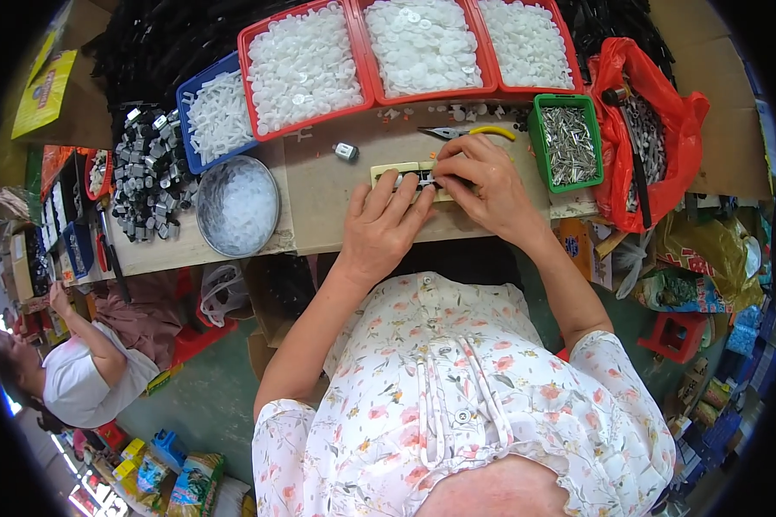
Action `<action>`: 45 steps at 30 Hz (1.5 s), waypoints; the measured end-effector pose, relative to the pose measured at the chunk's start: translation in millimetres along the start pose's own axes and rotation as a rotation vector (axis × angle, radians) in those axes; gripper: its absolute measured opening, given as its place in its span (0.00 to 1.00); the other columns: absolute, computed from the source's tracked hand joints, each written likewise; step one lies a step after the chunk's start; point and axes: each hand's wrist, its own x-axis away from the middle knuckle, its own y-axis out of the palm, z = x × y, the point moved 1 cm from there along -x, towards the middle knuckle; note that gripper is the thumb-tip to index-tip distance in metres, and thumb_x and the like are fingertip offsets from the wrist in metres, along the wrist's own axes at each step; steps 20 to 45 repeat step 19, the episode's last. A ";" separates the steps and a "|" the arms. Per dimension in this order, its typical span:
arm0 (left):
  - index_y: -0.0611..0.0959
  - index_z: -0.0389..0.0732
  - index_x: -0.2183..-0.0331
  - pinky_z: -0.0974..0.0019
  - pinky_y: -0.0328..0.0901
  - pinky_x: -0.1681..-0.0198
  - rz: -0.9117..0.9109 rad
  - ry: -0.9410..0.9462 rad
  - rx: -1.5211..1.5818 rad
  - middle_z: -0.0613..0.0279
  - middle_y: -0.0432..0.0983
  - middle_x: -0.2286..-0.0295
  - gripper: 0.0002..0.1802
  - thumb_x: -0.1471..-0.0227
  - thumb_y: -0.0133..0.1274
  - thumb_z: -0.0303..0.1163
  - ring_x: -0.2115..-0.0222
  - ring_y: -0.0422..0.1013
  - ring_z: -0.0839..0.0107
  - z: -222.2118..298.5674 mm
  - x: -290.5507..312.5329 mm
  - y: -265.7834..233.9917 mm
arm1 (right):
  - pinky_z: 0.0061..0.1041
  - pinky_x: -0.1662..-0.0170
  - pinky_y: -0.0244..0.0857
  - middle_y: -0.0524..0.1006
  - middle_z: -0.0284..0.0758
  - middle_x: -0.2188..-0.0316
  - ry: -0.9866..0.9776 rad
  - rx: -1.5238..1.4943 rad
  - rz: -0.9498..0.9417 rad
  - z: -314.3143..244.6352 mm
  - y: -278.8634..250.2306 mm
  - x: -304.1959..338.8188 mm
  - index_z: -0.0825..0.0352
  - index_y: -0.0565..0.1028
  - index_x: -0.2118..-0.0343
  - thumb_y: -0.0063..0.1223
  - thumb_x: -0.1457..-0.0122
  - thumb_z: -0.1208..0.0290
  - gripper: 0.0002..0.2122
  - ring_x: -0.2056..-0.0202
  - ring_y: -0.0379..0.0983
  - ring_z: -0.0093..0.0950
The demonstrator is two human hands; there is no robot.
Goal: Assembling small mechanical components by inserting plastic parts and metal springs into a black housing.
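Observation:
On the work board lies a narrow cream block with a dark part set in its middle. My left hand rests on the block from the near side, fingers stretched out and slightly apart. My right hand bends over the block's right end, thumb and fingertips pinched together at the dark part. Whatever sits between those fingertips is too small and covered to make out. Just left of the block stands a small silver-and-white piece. Behind my right hand lie pliers with yellow handles.
Red trays of white plastic pieces line the back. A blue tray, a metal bowl and a pile of metal-and-black parts stand left. A green basket of metal pins and a red bag stand right. Another person sits at far left.

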 end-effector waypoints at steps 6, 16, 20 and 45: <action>0.83 0.48 0.56 0.54 0.58 0.52 -0.015 0.105 -0.147 0.64 0.75 0.55 0.18 0.50 0.61 0.40 0.50 0.69 0.61 2.2 -5.1 -2.8 | 0.34 0.57 0.66 0.75 0.38 0.62 -0.086 0.094 0.040 1.4 -3.2 9.3 0.67 0.79 0.64 0.60 0.53 0.79 0.11 0.59 0.73 0.38; 0.82 0.43 0.55 0.50 0.52 0.50 -0.086 0.477 -0.466 0.64 0.72 0.53 0.20 0.50 0.49 0.37 0.45 0.64 0.67 -12.4 -7.8 -14.5 | 0.37 0.51 0.63 0.73 0.35 0.60 -0.063 0.150 -0.012 -8.2 8.1 18.5 0.66 0.77 0.61 0.59 0.52 0.75 0.13 0.54 0.70 0.36; 0.82 0.43 0.54 0.46 0.50 0.49 -0.152 0.501 -0.445 0.64 0.70 0.50 0.22 0.51 0.50 0.39 0.43 0.61 0.68 -15.8 -10.7 -11.6 | 0.38 0.50 0.63 0.73 0.35 0.59 -0.045 0.165 -0.006 -11.6 4.3 19.9 0.64 0.77 0.59 0.59 0.50 0.74 0.14 0.53 0.70 0.36; 0.82 0.43 0.54 0.46 0.50 0.49 -0.152 0.501 -0.445 0.64 0.70 0.50 0.22 0.51 0.50 0.39 0.43 0.61 0.68 -15.8 -10.7 -11.6 | 0.38 0.50 0.63 0.73 0.35 0.59 -0.045 0.165 -0.006 -11.6 4.3 19.9 0.64 0.77 0.59 0.59 0.50 0.74 0.14 0.53 0.70 0.36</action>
